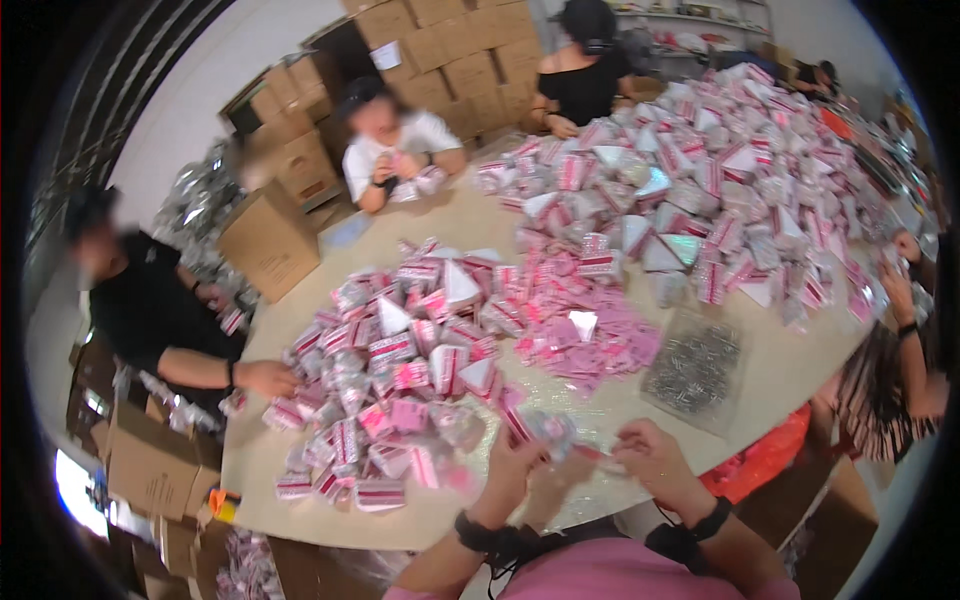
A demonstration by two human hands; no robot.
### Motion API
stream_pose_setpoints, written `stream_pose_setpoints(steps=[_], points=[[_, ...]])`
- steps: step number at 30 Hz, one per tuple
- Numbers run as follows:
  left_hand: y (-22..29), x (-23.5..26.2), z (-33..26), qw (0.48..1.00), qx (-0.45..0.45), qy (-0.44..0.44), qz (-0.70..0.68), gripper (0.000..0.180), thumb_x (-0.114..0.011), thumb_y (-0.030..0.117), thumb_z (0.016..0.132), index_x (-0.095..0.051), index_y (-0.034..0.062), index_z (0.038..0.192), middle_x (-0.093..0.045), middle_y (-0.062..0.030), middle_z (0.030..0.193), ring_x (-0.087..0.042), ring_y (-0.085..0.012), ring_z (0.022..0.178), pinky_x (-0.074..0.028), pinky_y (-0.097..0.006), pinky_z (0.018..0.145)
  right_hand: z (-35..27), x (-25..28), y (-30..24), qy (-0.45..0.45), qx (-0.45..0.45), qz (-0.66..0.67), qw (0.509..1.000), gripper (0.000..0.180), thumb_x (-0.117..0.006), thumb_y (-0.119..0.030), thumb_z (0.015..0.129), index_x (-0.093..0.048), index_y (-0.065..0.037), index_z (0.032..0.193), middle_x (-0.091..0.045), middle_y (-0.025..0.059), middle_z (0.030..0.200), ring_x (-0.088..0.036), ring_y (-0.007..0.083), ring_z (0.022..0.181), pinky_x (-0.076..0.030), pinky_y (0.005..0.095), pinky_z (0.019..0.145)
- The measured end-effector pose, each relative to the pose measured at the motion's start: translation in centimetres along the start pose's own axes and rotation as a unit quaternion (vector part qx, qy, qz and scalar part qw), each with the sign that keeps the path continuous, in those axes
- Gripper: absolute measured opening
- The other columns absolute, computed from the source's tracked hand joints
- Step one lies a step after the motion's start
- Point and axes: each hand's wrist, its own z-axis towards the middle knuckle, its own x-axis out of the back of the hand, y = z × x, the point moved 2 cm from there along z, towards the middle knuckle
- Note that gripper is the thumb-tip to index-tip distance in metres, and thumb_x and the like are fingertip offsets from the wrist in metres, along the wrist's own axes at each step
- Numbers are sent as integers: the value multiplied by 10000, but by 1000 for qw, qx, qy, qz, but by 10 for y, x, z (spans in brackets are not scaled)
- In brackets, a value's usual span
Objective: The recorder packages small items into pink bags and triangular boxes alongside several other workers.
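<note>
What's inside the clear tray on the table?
The clear tray holds a heap of small, silvery pieces, too tiny to identify. They cover the bottom beneath them, so anything underneath cannot be seen.

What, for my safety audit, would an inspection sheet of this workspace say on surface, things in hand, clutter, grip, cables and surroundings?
Surface: pale tabletop, largely covered.
Job's things: clear-wrapped packet in the left hand; loose pink pieces and tray of small metal parts ahead.
Clutter: left heap and far-right heap of wrapped packets; red plastic bag below the table edge.
Grip: left hand closed on packet; right hand pinched, contents blurred.
Cables: nothing seen on tabletop.
Surroundings: stacked cardboard boxes; co-workers around.
</note>
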Motion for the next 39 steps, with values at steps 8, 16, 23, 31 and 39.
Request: stream_pose_setpoints(steps=[8,16,23,31,39], points=[[146,134,40,894,-265,276,234,661,-644,172,816,-318,-50,1347,-431,-203,1307,-452,-286,1172,-329,-395,1010,-3,-1,5,-77,-134,68,986,164,-581,-47,814,-547,30,955,-611,82,790,-627,139,652,-468,235,506],[19,129,-64,566,-129,209,787,892,-704,439,681,-299,91,1395,-219,-218,1449,-152,-470,1335,-177,-641,1020,-11,17,41,-75,-181,46,980,145,-551,-24,827,-543,41,956,-611,99,795,-621,132,655,-496,237,546],[3,178,-105,604,32,427,673,1136,-779,421,577,-130,39,1427,-129,-200,1487,-75,-433,1370,-132,-617,1051,2,-10,22,-82,-139,23,987,358,-537,-7,827,-457,5,1176,-605,111,889,-607,119,706,-504,239,613],[-2,182,-106,682,-52,440,581,1173,-822,289,528,-108,5,1414,-124,-264,1462,-87,-495,1337,-153,-548,1083,69,-111,-3,-185,108,-333,918,859,-731,-228,720,-235,-115,1412,-274,274,1372,-508,353,1097,-497,393,825],[13,178,-56,716,-78,376,584,1146,-804,289,568,-97,-12,1419,-73,-293,1454,-94,-477,1341,-140,-537,1084,124,-203,4,-205,210,-503,813,914,-734,-392,665,-263,-155,1412,-189,386,1373,-505,439,1073,-508,446,792]])
